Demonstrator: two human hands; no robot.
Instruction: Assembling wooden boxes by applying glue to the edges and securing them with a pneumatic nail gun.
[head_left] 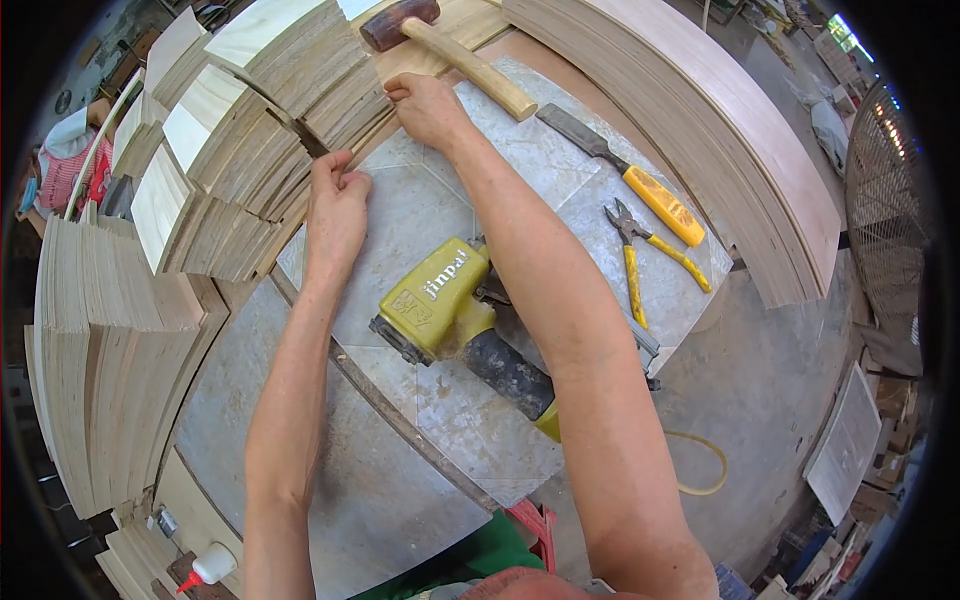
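My left hand (337, 205) is pinched closed by the end of a thin, dark, curved strip (290, 122), which runs up between the plywood stacks; its kind is unclear. My right hand (427, 108) is closed at the edge of a wooden piece (412, 62), and whatever its fingers hold is hidden. Above it lies a mallet (465, 65) with a brown head and wooden handle. A yellow-green nail gun (432, 300) rests on the work surface (385, 225), partly behind my right forearm. Further right are a yellow-handled chisel (640, 185) and pliers (645, 250) with yellow grips.
Stacks of curved plywood (225, 225) line the left and far left, and a long curved stack (710, 130) borders the right. A white glue bottle (212, 565) with a red tip is at lower left. A caged fan (890, 200) stands far right. Another person (75, 170) is at far left.
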